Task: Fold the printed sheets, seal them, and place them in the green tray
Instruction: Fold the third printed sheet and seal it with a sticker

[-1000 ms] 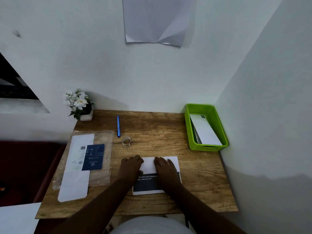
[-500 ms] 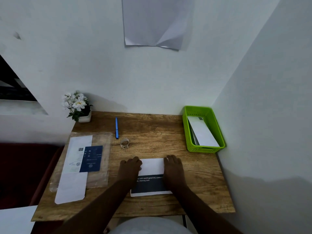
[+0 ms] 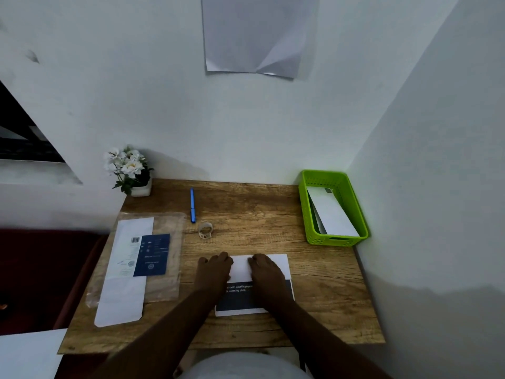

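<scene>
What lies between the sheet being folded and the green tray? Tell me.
Nothing visible. Only bare table separates the printed sheet under both hands, left hand and right hand, from the green tray. The tape roll and pen sit off to the left.

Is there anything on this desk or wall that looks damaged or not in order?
Yes. The grey sheet on the wall is creased and its lower right corner curls away. On the desk, nothing looks spilled or damaged.
</scene>
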